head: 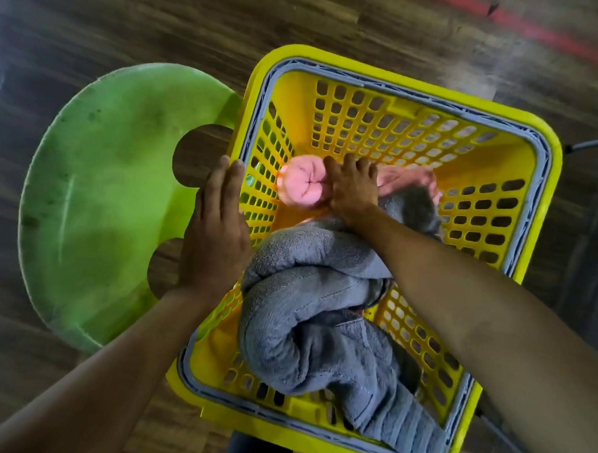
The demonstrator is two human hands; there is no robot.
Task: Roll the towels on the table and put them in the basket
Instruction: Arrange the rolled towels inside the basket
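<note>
- Right hand (352,191) reaches deep into the yellow basket (546,175), fingers curled over the rolled pink towel (299,187). Released carelessly, the roll could spring loose.
- Left hand (219,223) lies flat on the basket's left rim, fingers straight and pressed together. Should it lift, the basket may slide toward the green plastic seat (104,183).
- Grey towel (307,312), loosely rolled, fills the near half, its tail at the near rim — likely to unroll or snag the arm.
</note>
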